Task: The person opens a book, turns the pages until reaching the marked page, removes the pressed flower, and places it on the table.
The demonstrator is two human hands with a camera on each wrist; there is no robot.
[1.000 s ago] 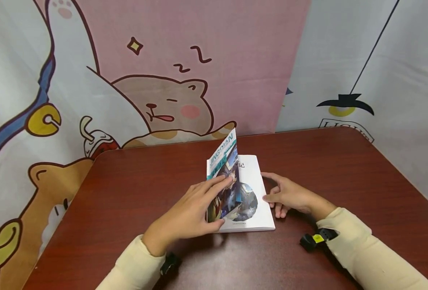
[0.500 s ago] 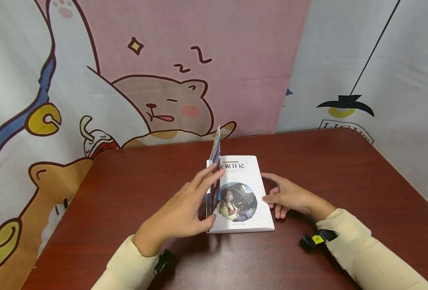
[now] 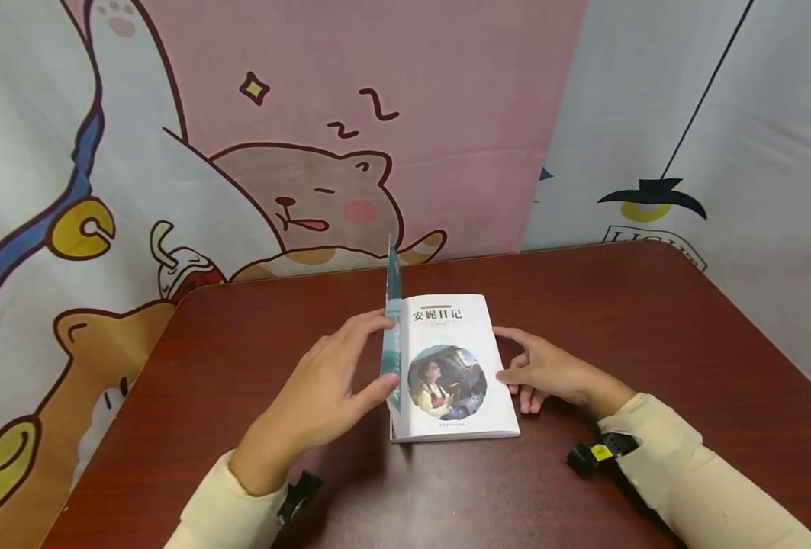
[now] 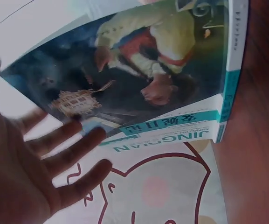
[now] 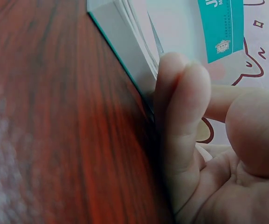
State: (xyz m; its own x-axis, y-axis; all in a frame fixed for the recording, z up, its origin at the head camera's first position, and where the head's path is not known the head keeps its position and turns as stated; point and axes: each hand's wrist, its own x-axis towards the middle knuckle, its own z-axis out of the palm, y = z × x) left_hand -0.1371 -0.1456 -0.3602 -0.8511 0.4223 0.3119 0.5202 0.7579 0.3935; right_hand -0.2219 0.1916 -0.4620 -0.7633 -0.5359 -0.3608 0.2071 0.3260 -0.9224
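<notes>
A paperback book (image 3: 449,332) lies on the table, its white title page showing a round picture. Its front cover (image 3: 393,286) stands nearly upright at the left side. My left hand (image 3: 316,385) is beside the cover, fingers extended and fingertips at its free edge. The left wrist view shows the cover's painted outside (image 4: 139,70) in front of the spread fingers. My right hand (image 3: 549,370) holds the book's right edge, thumb at the page margin and index fingertip against the side. In the right wrist view, curled fingers (image 5: 183,102) rest by the page edges.
The reddish-brown wooden table (image 3: 261,343) extends around the book on all sides. A cartoon-printed cloth (image 3: 474,114) hangs behind it. Black wrist straps show on the left wrist (image 3: 300,494) and right wrist (image 3: 600,454).
The cover has swung from leaning over the page to upright at the left, uncovering the title and picture. My left hand has moved left with it; the right hand stays put.
</notes>
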